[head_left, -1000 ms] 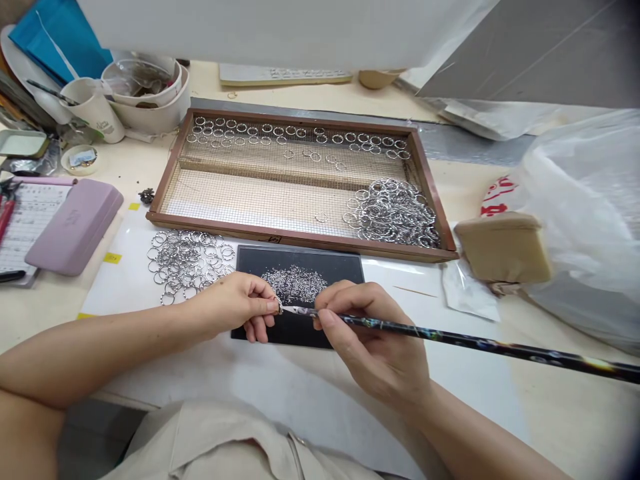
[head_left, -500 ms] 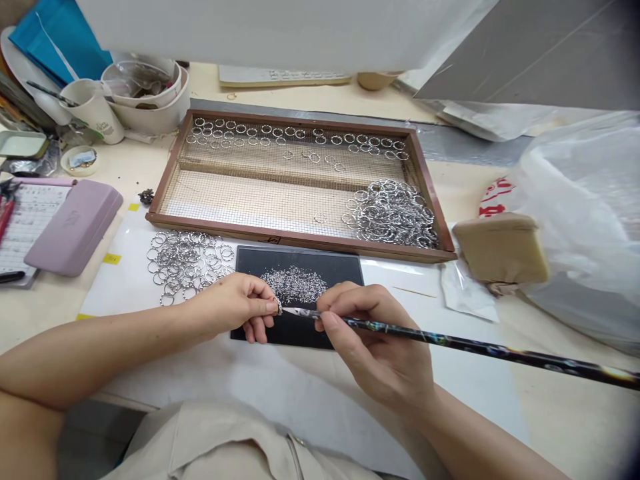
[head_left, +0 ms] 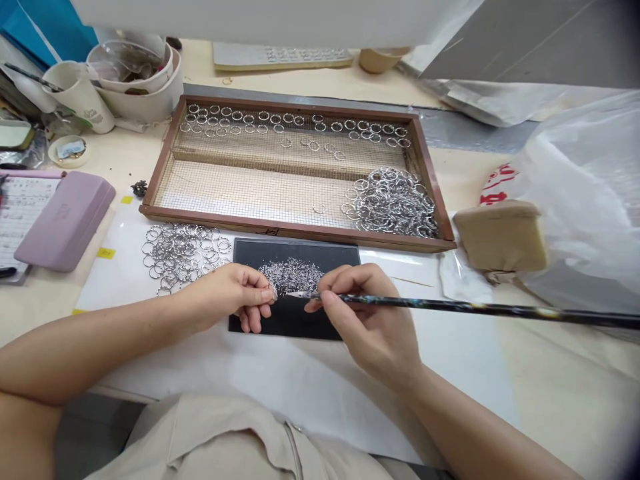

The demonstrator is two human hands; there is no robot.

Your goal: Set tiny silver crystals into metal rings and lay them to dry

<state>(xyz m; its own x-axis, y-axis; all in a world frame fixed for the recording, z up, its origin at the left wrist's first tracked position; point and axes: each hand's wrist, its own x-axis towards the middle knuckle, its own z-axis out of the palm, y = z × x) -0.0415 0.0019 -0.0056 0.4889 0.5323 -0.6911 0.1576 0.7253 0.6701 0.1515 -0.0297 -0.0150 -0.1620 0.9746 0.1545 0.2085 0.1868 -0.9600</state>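
Observation:
My left hand (head_left: 250, 297) pinches a small silver ring (head_left: 274, 292) between thumb and fingers; most of it is hidden. Across from it, my right hand (head_left: 363, 310) grips a long, dark patterned pen-like stick (head_left: 450, 307) near its pale pointed tip. That tip points left, a short gap away from the ring. Beneath both hands lies a black mat (head_left: 300, 327) with a heap of tiny shiny stones (head_left: 290, 272) on it. A pile of loose silver rings (head_left: 185, 250) lies left of the mat.
Behind the mat stands a wood-framed mesh tray (head_left: 295, 230), with rows of rings at its back and a ring heap (head_left: 395, 203) at front right. A mauve case (head_left: 67, 220) and white tubs (head_left: 145, 100) are on the left. At right are a tan block (head_left: 500, 237) and plastic bag (head_left: 585, 200).
The stick's tip has drawn back slightly from the ring and its far end has swung up to nearly level. The whole view has shifted a little, with both hands appearing slightly higher.

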